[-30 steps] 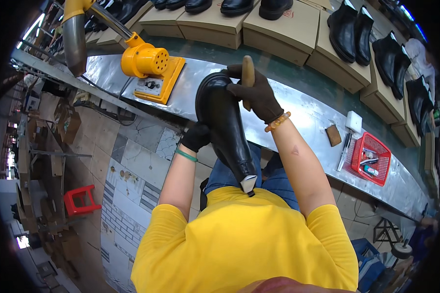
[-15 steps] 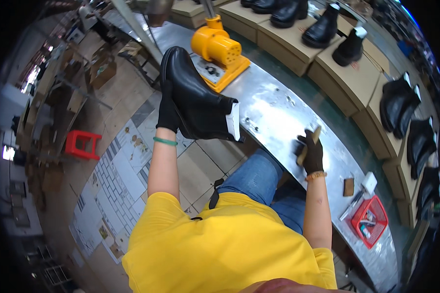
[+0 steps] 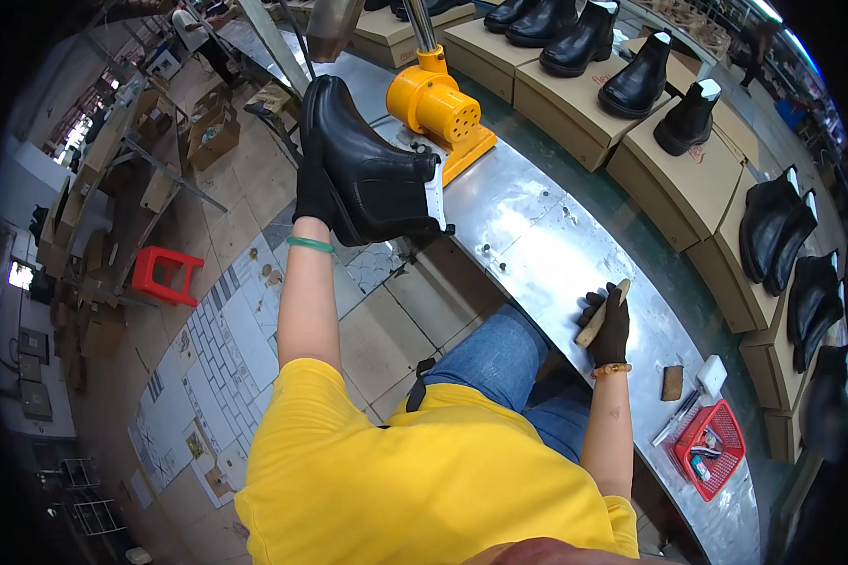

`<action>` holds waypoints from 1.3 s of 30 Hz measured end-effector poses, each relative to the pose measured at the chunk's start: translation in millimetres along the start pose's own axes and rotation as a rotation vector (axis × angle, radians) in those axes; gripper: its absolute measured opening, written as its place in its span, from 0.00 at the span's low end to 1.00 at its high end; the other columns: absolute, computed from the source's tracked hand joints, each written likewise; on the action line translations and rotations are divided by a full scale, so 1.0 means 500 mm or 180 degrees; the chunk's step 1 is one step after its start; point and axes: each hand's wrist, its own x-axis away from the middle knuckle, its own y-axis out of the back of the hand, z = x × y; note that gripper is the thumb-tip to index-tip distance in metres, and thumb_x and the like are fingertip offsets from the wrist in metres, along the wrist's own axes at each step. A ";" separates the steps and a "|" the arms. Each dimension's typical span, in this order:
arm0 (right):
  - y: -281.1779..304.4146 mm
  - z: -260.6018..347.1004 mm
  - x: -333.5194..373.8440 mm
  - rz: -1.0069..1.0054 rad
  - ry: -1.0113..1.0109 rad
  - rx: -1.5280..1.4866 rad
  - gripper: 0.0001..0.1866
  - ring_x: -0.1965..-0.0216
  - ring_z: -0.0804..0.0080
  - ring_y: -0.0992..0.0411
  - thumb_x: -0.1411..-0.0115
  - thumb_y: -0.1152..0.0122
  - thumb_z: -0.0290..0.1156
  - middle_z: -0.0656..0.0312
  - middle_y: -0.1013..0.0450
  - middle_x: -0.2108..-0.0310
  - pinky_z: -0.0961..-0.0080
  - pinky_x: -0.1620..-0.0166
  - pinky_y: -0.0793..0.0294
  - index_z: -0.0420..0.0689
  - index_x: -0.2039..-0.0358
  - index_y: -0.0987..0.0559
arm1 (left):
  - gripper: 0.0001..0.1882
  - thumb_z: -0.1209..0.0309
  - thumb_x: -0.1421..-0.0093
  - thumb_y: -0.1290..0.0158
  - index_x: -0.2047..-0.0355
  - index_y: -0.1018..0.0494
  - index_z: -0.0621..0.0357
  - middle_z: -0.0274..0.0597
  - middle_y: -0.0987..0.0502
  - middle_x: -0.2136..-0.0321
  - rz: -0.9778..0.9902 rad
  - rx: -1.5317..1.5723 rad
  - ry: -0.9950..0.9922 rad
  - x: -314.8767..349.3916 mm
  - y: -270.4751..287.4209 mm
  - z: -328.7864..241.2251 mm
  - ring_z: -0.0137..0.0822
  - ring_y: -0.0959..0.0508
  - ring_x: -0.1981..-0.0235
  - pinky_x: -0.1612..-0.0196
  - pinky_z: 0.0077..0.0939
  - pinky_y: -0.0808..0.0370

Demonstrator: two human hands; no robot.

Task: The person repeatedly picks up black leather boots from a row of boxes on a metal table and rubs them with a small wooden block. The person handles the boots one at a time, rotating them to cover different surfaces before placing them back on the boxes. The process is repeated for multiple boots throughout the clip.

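Observation:
A black ankle boot (image 3: 372, 165) is raised off the bench's left edge, tilted with its toe up and its opening to the right. White lining shows at that opening. My left hand (image 3: 315, 193), in a black glove, is closed around the boot's sole side; part of its fingers is hidden. Over the metal bench, my right hand (image 3: 614, 328), also in a black glove, grips a long tan block (image 3: 591, 331) slantwise. The block resembles a wooden brush back, but I cannot make out any bristles.
A yellow machine (image 3: 435, 108) stands on the metal bench (image 3: 537, 231) beyond the boot. Near my right forearm lie a brown block (image 3: 672, 383), a white box (image 3: 711, 375) and a red basket (image 3: 709, 452). Boots on cardboard boxes (image 3: 669, 179) line the far side. A red stool (image 3: 167, 275) stands left.
The view has shifted a little. My left hand has carried the boot slightly up and left. My right hand, blurred before, now shows sharply, with the tan block still in it.

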 end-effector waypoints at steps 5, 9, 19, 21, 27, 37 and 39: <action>0.004 -0.013 -0.005 -0.0047 0.0061 0.0039 0.21 0.77 0.70 0.30 0.38 0.52 0.47 0.53 0.29 0.70 0.72 0.74 0.26 0.40 0.58 0.35 | 0.31 0.51 0.42 0.50 0.46 0.36 0.63 0.45 0.28 0.54 -0.0221 -0.0285 -0.0034 0.000 -0.004 -0.008 0.36 0.26 0.57 0.52 0.28 0.29; 0.007 -0.014 -0.002 -0.0002 -0.0083 -0.0366 0.24 0.74 0.67 0.29 0.37 0.54 0.48 0.52 0.29 0.68 0.69 0.71 0.26 0.39 0.55 0.36 | 0.30 0.53 0.40 0.51 0.46 0.36 0.63 0.44 0.28 0.54 0.0061 -0.0398 0.0172 0.021 -0.005 -0.008 0.36 0.26 0.57 0.52 0.27 0.29; 0.024 0.036 0.020 -0.0026 0.0093 -0.0851 0.18 0.77 0.71 0.33 0.43 0.44 0.42 0.62 0.34 0.76 0.73 0.74 0.31 0.45 0.57 0.31 | 0.25 0.61 0.38 0.52 0.46 0.36 0.64 0.44 0.28 0.51 0.2128 -0.0644 0.2368 0.149 -0.102 0.160 0.34 0.27 0.53 0.47 0.26 0.31; 0.022 0.068 0.023 -0.0311 0.0275 -0.1268 0.11 0.78 0.73 0.34 0.43 0.44 0.38 0.65 0.35 0.78 0.73 0.74 0.32 0.47 0.64 0.31 | 0.25 0.62 0.38 0.52 0.46 0.36 0.65 0.45 0.29 0.50 0.2412 -0.0861 0.2896 0.153 -0.135 0.226 0.33 0.28 0.52 0.46 0.25 0.32; 0.072 0.129 -0.015 0.0170 0.0880 -0.2846 0.13 0.77 0.70 0.35 0.42 0.42 0.41 0.65 0.35 0.80 0.69 0.70 0.33 0.48 0.76 0.31 | 0.24 0.60 0.39 0.51 0.48 0.34 0.65 0.47 0.27 0.54 0.3211 -0.2229 0.3306 0.207 -0.331 0.310 0.31 0.25 0.56 0.51 0.21 0.27; 0.107 0.139 -0.063 -0.0712 0.0990 -0.2621 0.18 0.81 0.74 0.40 0.46 0.37 0.46 0.66 0.39 0.83 0.75 0.76 0.38 0.48 0.78 0.33 | 0.22 0.62 0.39 0.51 0.49 0.33 0.65 0.47 0.27 0.54 0.3436 -0.2513 0.3641 0.214 -0.396 0.388 0.32 0.26 0.56 0.49 0.23 0.29; 0.098 0.141 -0.063 -0.0761 0.0867 -0.2624 0.19 0.81 0.76 0.44 0.45 0.39 0.46 0.68 0.43 0.83 0.77 0.75 0.41 0.49 0.79 0.35 | 0.22 0.63 0.38 0.52 0.49 0.33 0.65 0.47 0.27 0.54 0.3381 -0.2718 0.3565 0.217 -0.406 0.386 0.32 0.26 0.56 0.49 0.23 0.29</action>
